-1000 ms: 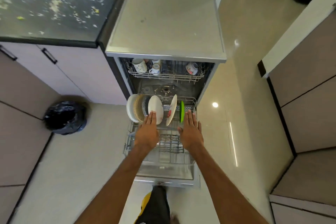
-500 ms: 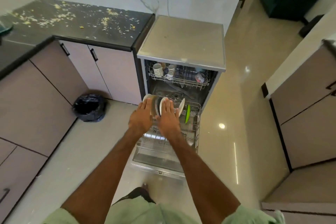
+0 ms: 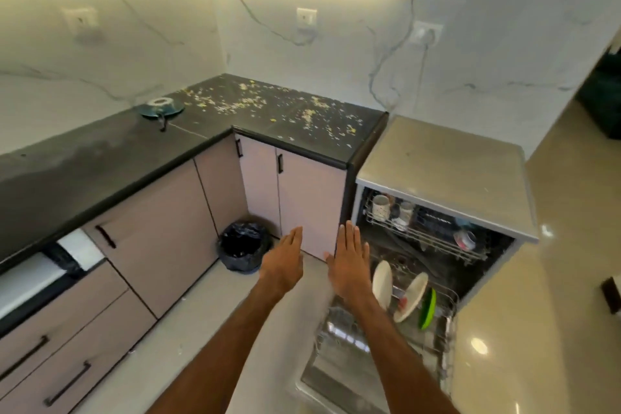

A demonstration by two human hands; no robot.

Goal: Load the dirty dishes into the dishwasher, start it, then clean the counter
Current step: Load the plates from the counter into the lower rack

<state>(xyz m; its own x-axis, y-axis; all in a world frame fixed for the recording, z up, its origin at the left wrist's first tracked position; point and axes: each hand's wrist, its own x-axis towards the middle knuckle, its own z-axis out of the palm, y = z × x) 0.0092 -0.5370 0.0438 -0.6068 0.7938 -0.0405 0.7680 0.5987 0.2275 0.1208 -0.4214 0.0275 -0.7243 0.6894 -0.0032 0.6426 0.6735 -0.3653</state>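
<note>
Open dishwasher (image 3: 443,171), both racks loaded
My left hand (image 3: 282,267) and right hand (image 3: 349,265) are extended flat, fingers straight and together, holding nothing. The plates (image 3: 382,284) stand on edge in the pulled-out lower rack (image 3: 448,329); mugs (image 3: 381,207) sit in the upper rack (image 3: 423,239). Scattered crumbs (image 3: 312,114) cover the dark surface (image 3: 100,158)

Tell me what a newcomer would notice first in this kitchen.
The open dishwasher at the right stands out, white plates and a green plate standing in its pulled-out lower rack. Crumbs litter the back corner of the dark counter. The left hand and right hand hover flat and empty at centre.
</note>
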